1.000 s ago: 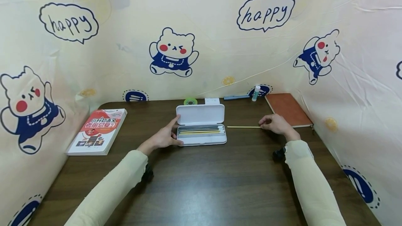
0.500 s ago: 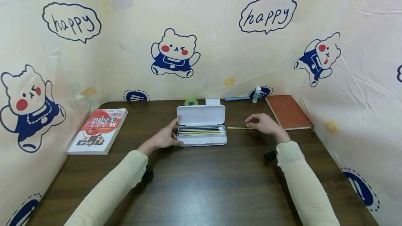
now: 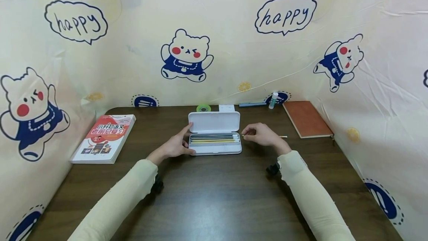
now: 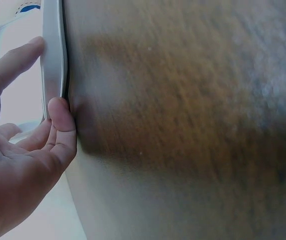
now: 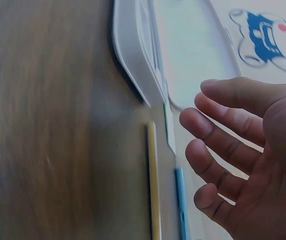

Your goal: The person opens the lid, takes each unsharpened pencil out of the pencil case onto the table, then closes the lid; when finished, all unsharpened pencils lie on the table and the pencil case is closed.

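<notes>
A white pencil case (image 3: pixel 214 151) lies open at the middle of the dark wooden table (image 3: pixel 214 196), lid (image 3: pixel 214 122) tipped back, several pencils (image 3: pixel 214 140) inside. My left hand (image 3: pixel 174 146) braces its left end: the thumb (image 4: pixel 62 125) presses the base edge (image 4: pixel 52 55) and the index finger touches the lid. My right hand (image 3: pixel 259 135) hovers just right of the case with relaxed fingers (image 5: pixel 223 135), holding nothing. Under it a loose yellow pencil (image 5: pixel 153 185) lies flat on the table, its far end (image 3: pixel 283 136) showing past the wrist.
A red-covered book (image 3: pixel 103 138) lies at the left. A brown notebook (image 3: pixel 305 118) is at the back right, with a glue stick (image 3: pixel 273 99), blue pen (image 3: pixel 251 104) and green tape roll (image 3: pixel 203 108) along the back. Printed cloth walls enclose three sides.
My right hand has slid left along the loose pencil, from its right end toward the case. The pencil, the case and my left hand have stayed put.
</notes>
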### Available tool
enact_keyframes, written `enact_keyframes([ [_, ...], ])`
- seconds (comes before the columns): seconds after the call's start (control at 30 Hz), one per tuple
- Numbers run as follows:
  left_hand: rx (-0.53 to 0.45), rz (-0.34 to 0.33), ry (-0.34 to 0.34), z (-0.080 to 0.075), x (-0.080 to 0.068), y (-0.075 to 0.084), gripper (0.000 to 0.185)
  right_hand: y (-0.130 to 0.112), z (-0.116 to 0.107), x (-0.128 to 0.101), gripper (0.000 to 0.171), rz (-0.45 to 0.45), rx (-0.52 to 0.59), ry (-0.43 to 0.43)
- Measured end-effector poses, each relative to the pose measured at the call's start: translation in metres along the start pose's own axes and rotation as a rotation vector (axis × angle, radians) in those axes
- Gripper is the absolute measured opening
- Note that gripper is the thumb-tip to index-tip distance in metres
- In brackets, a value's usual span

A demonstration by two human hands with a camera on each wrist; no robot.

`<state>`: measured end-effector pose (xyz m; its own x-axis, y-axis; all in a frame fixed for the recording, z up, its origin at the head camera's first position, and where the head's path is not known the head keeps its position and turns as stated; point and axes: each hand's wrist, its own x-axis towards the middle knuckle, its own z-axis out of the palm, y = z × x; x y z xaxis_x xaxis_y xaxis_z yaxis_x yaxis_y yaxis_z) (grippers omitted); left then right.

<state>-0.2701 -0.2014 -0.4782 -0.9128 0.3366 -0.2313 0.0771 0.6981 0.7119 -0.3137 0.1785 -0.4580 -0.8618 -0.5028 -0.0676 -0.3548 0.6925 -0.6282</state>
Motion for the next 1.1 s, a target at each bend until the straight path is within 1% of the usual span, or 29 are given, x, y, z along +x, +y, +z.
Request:
enact_keyframes([
  [0.17, -0.003, 0.001, 0.001, 0.001, 0.000, -0.001, 0.116, -0.011, 0.015, 0.006, 0.016, -0.038, -0.034, -0.006],
  [0.37, -0.005, 0.005, 0.007, 0.002, -0.002, -0.001, 0.116, -0.021, 0.025, 0.013, 0.017, -0.085, -0.067, -0.028],
  [0.53, -0.003, 0.008, 0.011, 0.001, -0.002, 0.000, 0.115, -0.023, 0.032, 0.020, 0.016, -0.078, -0.104, -0.044],
  [0.9, -0.001, 0.006, 0.007, 0.000, -0.002, 0.001, 0.115, -0.030, 0.040, 0.026, 0.016, -0.067, -0.174, -0.040],
  [1.1, 0.007, 0.002, 0.005, 0.000, -0.001, 0.001, 0.114, -0.030, 0.042, 0.031, 0.010, -0.072, -0.191, -0.049],
])
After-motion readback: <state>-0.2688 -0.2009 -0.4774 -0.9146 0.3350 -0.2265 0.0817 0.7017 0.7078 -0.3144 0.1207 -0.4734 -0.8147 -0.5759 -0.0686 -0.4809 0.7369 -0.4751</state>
